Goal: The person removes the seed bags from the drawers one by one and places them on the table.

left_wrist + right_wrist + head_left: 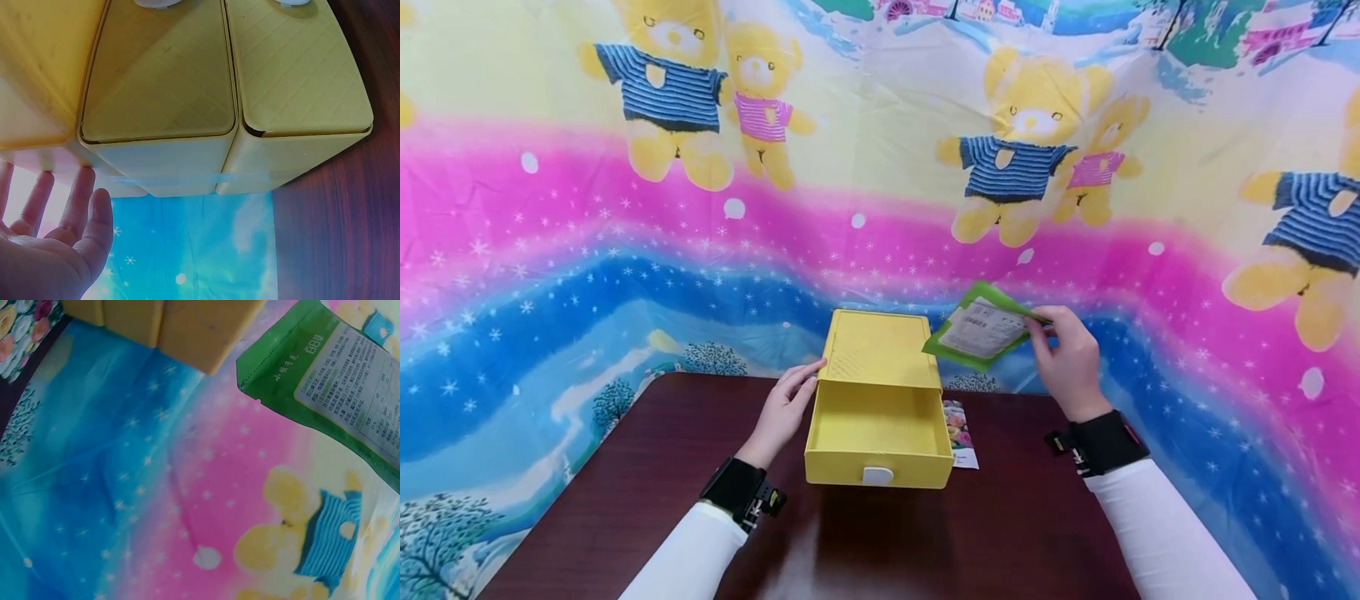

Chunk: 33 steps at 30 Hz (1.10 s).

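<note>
A yellow drawer cabinet (880,346) stands on the table with its top drawer (878,468) pulled out; the part of the drawer's inside that shows is bare. My left hand (786,412) rests its fingertips against the cabinet's left side near the top, and in the left wrist view the fingers (81,200) are extended. Up to the right of the cabinet, my right hand (1067,358) pinches a green seed packet (981,327) by one edge, its white printed label facing up. The right wrist view shows the packet (350,387) but not the hand.
Another seed packet with printed flowers (958,433) lies on the dark wooden table (1022,517), partly behind the cabinet's right side. Lower drawers (300,75) with white knobs are shut. A patterned cloth (865,167) hangs behind the table.
</note>
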Each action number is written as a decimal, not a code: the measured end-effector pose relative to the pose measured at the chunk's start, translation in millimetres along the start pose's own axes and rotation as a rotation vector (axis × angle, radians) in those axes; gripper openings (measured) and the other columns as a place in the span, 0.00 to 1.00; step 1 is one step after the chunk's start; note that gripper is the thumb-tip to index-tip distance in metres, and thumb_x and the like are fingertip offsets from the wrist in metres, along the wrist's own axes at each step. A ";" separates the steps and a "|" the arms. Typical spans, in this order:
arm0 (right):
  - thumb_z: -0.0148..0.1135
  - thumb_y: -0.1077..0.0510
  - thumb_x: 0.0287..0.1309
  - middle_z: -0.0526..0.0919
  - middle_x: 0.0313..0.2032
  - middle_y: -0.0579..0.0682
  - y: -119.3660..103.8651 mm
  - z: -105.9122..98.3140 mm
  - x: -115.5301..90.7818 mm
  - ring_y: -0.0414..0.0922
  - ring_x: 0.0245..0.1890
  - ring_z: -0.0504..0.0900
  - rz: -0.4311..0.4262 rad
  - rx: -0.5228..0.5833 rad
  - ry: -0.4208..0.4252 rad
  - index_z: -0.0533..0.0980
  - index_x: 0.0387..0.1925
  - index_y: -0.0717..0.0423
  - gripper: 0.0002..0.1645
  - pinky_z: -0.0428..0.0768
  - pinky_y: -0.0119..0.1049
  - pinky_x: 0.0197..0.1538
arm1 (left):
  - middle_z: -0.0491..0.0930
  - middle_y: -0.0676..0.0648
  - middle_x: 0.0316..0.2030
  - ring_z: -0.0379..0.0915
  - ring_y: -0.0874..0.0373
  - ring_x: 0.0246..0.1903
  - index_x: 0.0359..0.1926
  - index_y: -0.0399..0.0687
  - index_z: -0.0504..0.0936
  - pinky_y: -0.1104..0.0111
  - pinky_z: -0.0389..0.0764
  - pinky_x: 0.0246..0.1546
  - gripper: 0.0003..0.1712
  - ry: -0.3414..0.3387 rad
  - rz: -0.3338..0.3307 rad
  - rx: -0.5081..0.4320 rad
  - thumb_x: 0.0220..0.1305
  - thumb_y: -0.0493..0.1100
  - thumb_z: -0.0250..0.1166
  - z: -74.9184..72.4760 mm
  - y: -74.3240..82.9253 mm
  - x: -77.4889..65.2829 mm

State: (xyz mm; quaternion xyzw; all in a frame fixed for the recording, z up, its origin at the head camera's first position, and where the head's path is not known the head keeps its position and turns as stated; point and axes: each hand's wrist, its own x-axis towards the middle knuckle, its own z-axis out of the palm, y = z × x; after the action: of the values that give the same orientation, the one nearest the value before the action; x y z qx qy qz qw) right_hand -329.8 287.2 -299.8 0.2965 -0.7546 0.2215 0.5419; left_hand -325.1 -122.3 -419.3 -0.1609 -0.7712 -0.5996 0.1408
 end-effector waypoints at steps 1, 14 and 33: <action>0.66 0.72 0.60 0.81 0.43 0.63 2.9 -0.1 -1.4 0.51 0.42 0.81 0.007 -0.008 0.004 0.76 0.49 0.67 0.16 0.76 0.29 0.48 | 0.70 0.43 0.67 0.64 0.46 0.69 0.72 0.50 0.73 0.48 0.68 0.65 0.23 0.002 -0.002 0.000 0.81 0.47 0.51 -0.2 0.2 0.0; 0.61 0.66 0.69 0.81 0.45 0.63 43.6 -1.7 -33.8 0.53 0.39 0.79 0.177 -0.091 -0.030 0.77 0.51 0.66 0.11 0.72 0.35 0.43 | 0.70 0.44 0.67 0.66 0.46 0.66 0.72 0.51 0.73 0.49 0.69 0.64 0.24 -0.008 -0.018 -0.011 0.81 0.47 0.52 -0.2 3.2 -0.7; 0.61 0.61 0.71 0.82 0.49 0.58 90.1 21.9 -101.6 0.52 0.42 0.81 0.256 -0.110 -0.161 0.78 0.54 0.59 0.13 0.78 0.44 0.46 | 0.70 0.43 0.67 0.67 0.46 0.66 0.72 0.51 0.72 0.49 0.70 0.63 0.24 -0.008 -0.017 -0.007 0.81 0.47 0.52 -0.5 5.2 -2.6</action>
State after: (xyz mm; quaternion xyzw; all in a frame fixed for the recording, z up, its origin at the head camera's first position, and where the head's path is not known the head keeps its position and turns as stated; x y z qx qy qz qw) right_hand -382.7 359.4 -404.3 0.1846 -0.8381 0.2229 0.4624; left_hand -320.5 -121.9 -415.7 -0.1571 -0.7710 -0.6029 0.1322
